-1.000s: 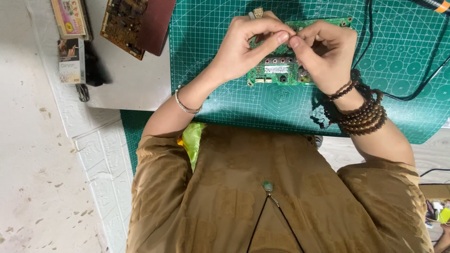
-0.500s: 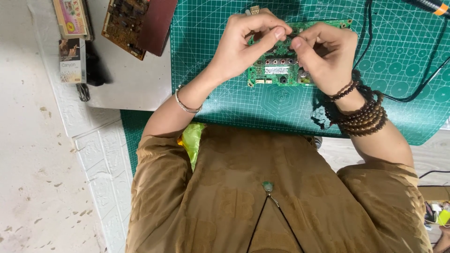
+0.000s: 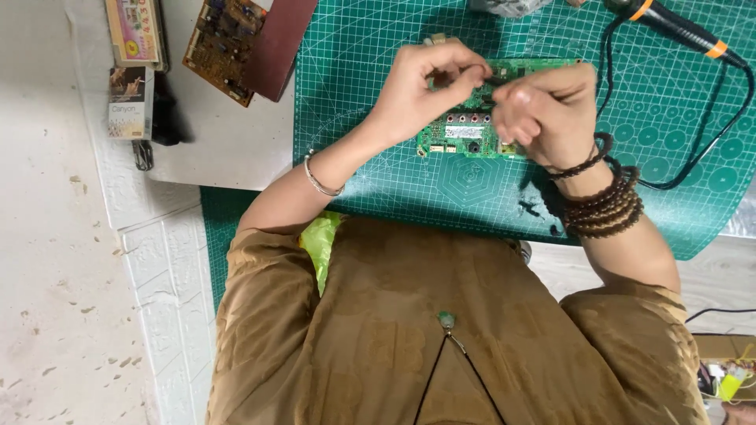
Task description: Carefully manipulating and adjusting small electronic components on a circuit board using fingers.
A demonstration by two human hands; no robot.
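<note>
Both hands, left and right, fingers pinched shut on green circuit board mid-bench; board could slip, flex

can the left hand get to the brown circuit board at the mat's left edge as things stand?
Probably yes. The left hand is over the green circuit board, and the brown circuit board lies uncovered on that hand's side, with only open cutting mat between. It seems to be pinching something small, though.

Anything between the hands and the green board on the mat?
Nothing visible. Both the left hand and the right hand are already over the green board, fingers meeting above its top edge. The soldering iron lies apart, upper right.
</note>
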